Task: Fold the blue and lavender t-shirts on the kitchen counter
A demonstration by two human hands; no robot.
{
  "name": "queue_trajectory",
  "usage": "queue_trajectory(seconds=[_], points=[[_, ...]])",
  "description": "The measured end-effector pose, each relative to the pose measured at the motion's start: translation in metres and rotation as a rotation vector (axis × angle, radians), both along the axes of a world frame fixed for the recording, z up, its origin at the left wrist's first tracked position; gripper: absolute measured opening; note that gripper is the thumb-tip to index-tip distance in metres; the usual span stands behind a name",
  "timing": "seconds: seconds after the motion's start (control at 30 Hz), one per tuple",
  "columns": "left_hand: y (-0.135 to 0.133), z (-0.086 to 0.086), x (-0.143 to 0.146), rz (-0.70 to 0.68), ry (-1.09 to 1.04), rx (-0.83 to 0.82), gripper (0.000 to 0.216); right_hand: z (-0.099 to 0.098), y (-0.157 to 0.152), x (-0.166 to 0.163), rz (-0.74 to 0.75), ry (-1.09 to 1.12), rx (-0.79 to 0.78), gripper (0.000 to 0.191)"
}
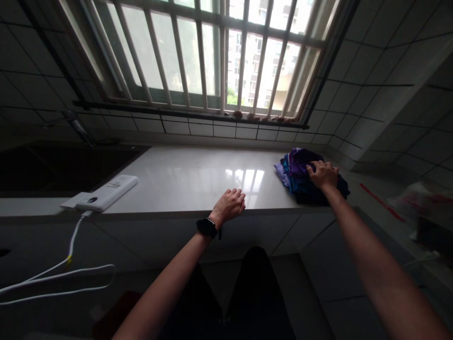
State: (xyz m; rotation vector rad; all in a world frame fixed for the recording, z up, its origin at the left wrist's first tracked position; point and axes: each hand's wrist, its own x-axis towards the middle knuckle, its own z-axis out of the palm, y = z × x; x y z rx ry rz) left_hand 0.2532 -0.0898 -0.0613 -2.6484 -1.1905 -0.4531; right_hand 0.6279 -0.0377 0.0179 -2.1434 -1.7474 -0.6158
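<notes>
A stack of folded clothes [296,166] lies on the pale polished tabletop [187,182], at 3 o'clock in the view and near the corner where the tiled walls meet. Its long axis runs roughly from 10 o'clock to 4 o'clock, with the layered purple, lilac and blue edges facing 9 o'clock. The right hand [322,174] rests on top of the stack, its fingers [313,167] spread and slightly bent into the cloth; whether they grip or only press cannot be told. That hand hides the middle of the top, and the darker lower layers merge in shadow, so the number of garments is hard to make out. At 8 o'clock from the stack, the left hand [229,205] hangs at the front edge of the tabletop, its fingers [239,200] curled and holding nothing, with a black wristwatch [207,228] on the wrist. Farther along at 9 o'clock lies a white power bank [106,193], and a white cable [72,278] drops from it over the counter front. A barred window [212,56] fills 12 o'clock. At the right edge, at about 3 o'clock, a red strip [382,202] and a blurred plastic bag [414,200] are partly cut off.
</notes>
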Motion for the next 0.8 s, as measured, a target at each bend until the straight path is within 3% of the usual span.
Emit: queue_trajectory(seconds=[0.47, 0.8], points=[[0.000, 0.000, 0.000, 0.010, 0.040, 0.023, 0.029, 0.004, -0.003, -0.001, 0.021, 0.052, -0.017, 0.052], [0.006, -0.001, -0.003, 0.031, -0.001, 0.025, 0.021, -0.007, 0.004, 0.006, 0.022, 0.024, 0.087, 0.047]])
